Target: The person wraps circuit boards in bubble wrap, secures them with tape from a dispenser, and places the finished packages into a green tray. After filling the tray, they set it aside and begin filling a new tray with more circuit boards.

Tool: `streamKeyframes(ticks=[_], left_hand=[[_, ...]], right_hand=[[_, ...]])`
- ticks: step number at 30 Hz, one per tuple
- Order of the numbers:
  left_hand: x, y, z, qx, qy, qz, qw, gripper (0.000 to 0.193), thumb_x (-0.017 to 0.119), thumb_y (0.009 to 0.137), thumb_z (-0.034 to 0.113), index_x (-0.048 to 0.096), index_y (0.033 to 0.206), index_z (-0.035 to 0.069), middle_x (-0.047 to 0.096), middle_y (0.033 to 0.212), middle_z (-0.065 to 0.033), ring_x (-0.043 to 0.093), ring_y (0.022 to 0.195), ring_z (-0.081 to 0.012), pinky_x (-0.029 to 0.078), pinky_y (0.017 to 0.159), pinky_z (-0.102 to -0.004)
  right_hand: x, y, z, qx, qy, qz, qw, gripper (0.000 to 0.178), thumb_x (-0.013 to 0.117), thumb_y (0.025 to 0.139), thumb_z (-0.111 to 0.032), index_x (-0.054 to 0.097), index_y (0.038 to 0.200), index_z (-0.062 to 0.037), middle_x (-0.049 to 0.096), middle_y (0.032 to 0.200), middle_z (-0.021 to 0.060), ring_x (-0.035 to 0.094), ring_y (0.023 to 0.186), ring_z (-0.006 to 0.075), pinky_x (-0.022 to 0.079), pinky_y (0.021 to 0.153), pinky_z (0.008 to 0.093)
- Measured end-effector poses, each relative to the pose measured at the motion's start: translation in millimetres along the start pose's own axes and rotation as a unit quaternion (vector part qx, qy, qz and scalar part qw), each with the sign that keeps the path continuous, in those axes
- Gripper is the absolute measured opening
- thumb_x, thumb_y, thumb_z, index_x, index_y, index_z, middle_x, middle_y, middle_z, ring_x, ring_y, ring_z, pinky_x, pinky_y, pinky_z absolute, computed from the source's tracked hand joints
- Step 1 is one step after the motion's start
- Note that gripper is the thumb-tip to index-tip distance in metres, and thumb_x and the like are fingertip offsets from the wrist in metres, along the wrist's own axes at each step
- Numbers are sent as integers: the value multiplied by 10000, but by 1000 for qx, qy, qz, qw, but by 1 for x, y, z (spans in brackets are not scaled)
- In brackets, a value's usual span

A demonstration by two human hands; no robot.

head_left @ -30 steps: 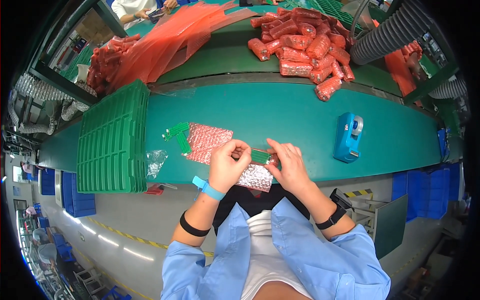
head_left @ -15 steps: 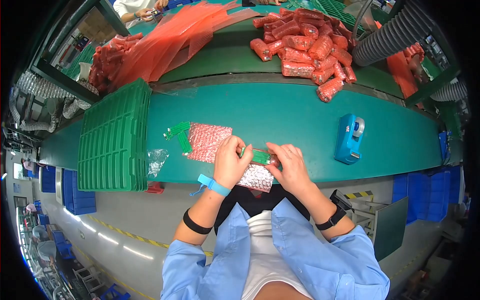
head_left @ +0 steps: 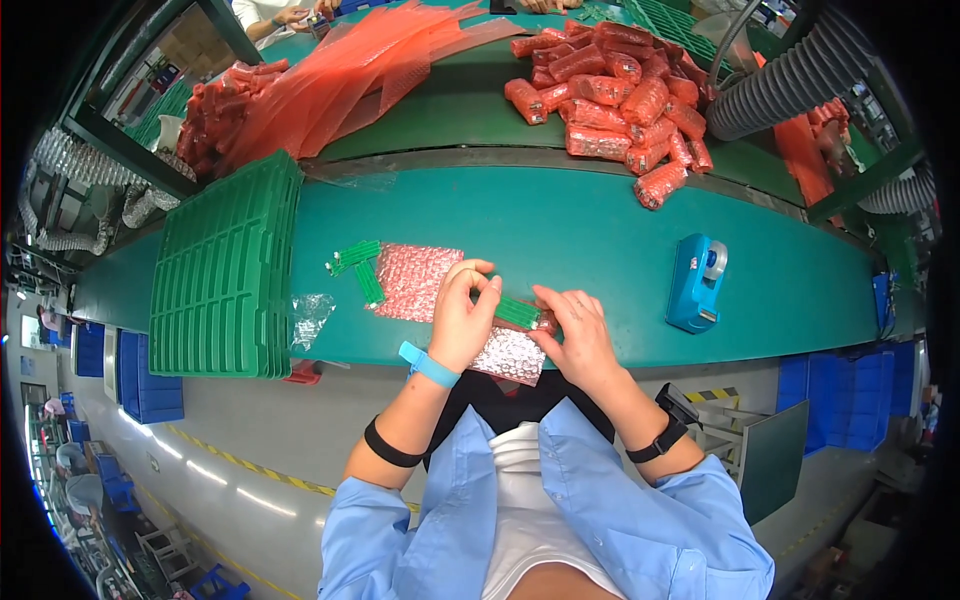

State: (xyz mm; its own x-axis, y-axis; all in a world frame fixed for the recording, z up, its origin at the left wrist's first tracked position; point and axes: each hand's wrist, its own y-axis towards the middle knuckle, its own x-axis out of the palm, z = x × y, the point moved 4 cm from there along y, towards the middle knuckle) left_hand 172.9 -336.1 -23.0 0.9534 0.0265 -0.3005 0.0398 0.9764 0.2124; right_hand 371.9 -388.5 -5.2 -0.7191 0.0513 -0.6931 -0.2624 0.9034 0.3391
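In front of me, a small stack of green circuit boards (head_left: pixel 517 312) lies on pink bubble wrap (head_left: pixel 508 355) that reaches over the table's near edge. My right hand (head_left: pixel 582 338) grips the right end of the boards between thumb and fingers. At their left end is my left hand (head_left: pixel 463 315), its fingers curled and thumb brought to the forefinger; whatever it pinches is hidden. Another pink bubble wrap sheet (head_left: pixel 415 280) lies flat beyond my left hand. Loose green circuit boards (head_left: pixel 357 262) rest at its left edge.
Stacked green crates (head_left: pixel 225 275) stand at left, beside a scrap of clear plastic (head_left: pixel 312 320). A blue tape dispenser (head_left: pixel 697 285) is at right. Red bubble-wrapped bundles (head_left: pixel 620 95) and red bubble wrap sheets (head_left: pixel 345 85) lie on the far belt. Another person's hands (head_left: pixel 295 17) work beyond.
My left hand has lifted and drawn back slightly from the boards' left end, its fingers curling higher. My right hand keeps its grip. The view has shifted a little.
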Motion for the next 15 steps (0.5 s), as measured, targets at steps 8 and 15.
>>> streamKeyframes(ticks=[8,15], left_hand=[[-5,-4,10,48,91,16,995,264,752,974,121,568,818,12,710,1224,-204,670,1140,-403,523,996,-477],[-9,-3,22,68,205,-22,976,226,772,953,150,626,882,-8,699,1243,-222,663,1134,-422,527,1000,-493]], right_hand=[[5,-2,-2,10,-5,-2,1000,621,873,796,-110,676,1384,-98,701,1082,66,650,1058,289,485,955,459],[3,-6,-5,-21,-18,19,999,387,860,813,-99,782,1190,-143,730,1139,33,672,1097,266,505,978,449]])
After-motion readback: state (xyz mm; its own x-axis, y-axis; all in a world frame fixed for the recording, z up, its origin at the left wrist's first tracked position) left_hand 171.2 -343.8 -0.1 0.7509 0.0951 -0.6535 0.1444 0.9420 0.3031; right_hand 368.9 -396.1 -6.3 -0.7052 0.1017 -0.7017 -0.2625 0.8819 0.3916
